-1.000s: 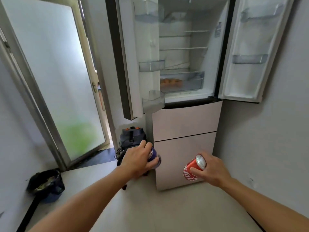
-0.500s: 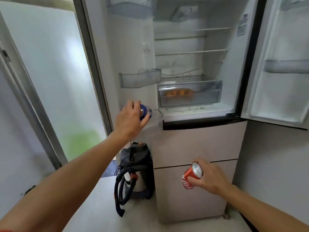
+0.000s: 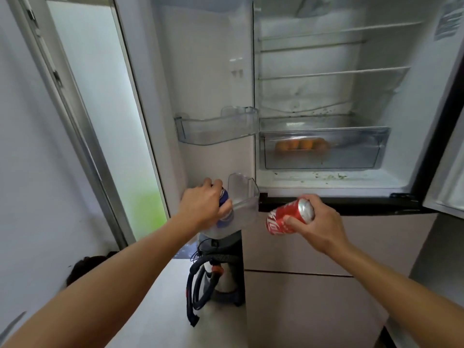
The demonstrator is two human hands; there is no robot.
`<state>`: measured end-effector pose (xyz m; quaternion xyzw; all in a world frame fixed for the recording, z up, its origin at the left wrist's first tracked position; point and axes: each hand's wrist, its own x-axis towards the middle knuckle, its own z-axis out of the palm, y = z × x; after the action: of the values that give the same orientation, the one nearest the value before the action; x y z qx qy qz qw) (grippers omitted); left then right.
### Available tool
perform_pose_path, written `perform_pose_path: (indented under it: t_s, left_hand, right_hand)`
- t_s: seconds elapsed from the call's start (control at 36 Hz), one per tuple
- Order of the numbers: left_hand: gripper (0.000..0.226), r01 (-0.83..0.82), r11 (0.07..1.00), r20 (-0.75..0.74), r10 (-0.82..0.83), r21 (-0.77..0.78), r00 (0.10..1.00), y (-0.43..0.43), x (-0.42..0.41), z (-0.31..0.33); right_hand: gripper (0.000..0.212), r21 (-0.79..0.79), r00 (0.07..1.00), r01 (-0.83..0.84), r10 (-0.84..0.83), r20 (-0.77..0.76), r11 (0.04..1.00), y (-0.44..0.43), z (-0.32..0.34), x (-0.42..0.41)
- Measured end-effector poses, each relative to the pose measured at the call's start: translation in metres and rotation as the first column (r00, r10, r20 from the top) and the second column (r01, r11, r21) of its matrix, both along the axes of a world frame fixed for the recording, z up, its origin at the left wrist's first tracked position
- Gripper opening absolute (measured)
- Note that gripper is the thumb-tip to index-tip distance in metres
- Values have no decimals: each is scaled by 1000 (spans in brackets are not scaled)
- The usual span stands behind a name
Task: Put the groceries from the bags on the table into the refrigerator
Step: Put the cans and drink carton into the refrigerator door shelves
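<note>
The refrigerator stands open in front of me, both upper doors swung out. My left hand grips a blue can and holds it inside the lowest clear bin of the left door. My right hand grips a red cola can, tilted on its side, in front of the black sill below the fridge compartment. Several oranges lie in the clear crisper drawer.
A second clear door bin hangs higher on the left door. Wire shelves span the compartment. A vacuum cleaner with a dark hose stands on the floor below the left door. A frosted glass door is at left.
The view has come closer to the fridge. My left hand has lowered the blue can into the bottom door bin. My right hand has lifted the red can up to the sill.
</note>
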<state>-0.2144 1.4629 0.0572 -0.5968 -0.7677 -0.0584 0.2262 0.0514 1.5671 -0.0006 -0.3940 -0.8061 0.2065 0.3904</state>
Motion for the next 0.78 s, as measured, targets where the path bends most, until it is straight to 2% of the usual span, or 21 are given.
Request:
perform_pose_path:
  t_s: [0.08, 0.17, 0.28, 0.42, 0.47, 0.61, 0.69, 0.78]
  left_hand:
    - [59, 31, 998, 32, -32, 48, 999, -6, 0, -5]
    - [63, 106, 983, 24, -110, 151, 994, -14, -1, -17]
    - [61, 216, 946, -19, -218, 242, 976, -26, -7, -32]
    - [63, 204, 950, 9, -212, 238, 977, -34, -8, -45]
    - [63, 211, 951, 12, -220, 225, 976, -36, -10, -48]
    - [63, 244, 941, 32, -258, 237, 966, -35, -15, -52]
    - [62, 256, 933, 40, -274, 253, 961, -33, -15, -55]
    - [62, 252, 931, 35, -270, 264, 962, -33, -15, -57]
  right_hand:
    - [56, 35, 985, -2, 8, -170, 999, 2, 34, -23]
    - [61, 93, 973, -32, 53, -226, 995, 5, 62, -50]
    - [65, 161, 988, -116, 131, -84, 980, 10, 78, -93]
    - [63, 236, 972, -146, 94, 216, 961, 16, 66, -135]
    - [61, 233, 957, -151, 83, 278, 961, 16, 56, -142]
    - [50, 276, 955, -131, 46, 293, 952, 18, 34, -143]
    - [55, 255, 946, -142, 55, 320, 956, 16, 33, -140]
    - [61, 196, 954, -160, 101, 281, 967, 10, 34, -135]
